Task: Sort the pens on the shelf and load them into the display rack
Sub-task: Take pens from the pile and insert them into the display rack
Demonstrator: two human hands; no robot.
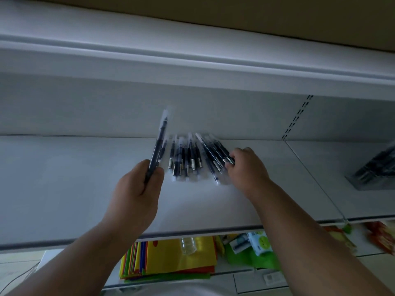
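Note:
Several dark pens in clear sleeves point(186, 159) lie in a loose pile on the white shelf point(74, 178), near its back wall. My left hand point(136, 191) grips one or two dark pens point(159, 142) that point up and away, just left of the pile. My right hand point(245, 165) is at the pile's right side, its fingers curled round a few slanted pens point(215, 150). The picture is blurred by motion. A grey display rack point(374, 167) with dark pens in it stands on the shelf at the far right.
A higher shelf point(192, 60) overhangs the working shelf. A slotted upright point(297, 118) divides the back wall at right. Below the front edge lie coloured folders point(171, 259), a clear bottle point(188, 244) and packaged goods point(252, 242).

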